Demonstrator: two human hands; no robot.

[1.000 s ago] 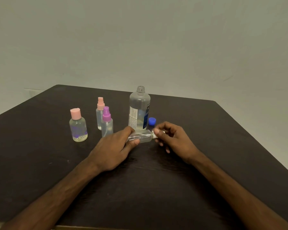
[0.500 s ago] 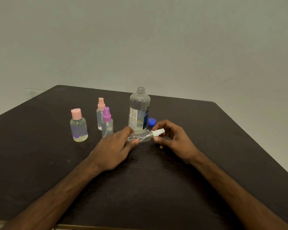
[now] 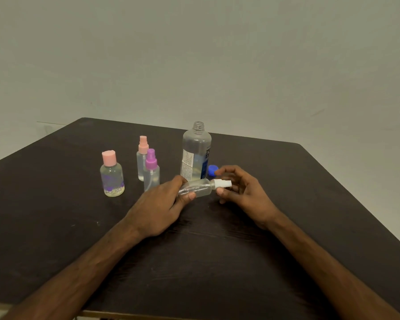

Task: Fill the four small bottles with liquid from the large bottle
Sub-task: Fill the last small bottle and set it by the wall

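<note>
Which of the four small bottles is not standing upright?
The white-topped spray bottle, held on its side by the left hand; the pink-capped bottle, pink sprayer and purple sprayer stand upright.

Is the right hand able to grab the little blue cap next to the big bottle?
Probably yes. The blue cap sits on the table beside the large bottle, just past the forefinger of the right hand. Nothing stands between them.
</note>
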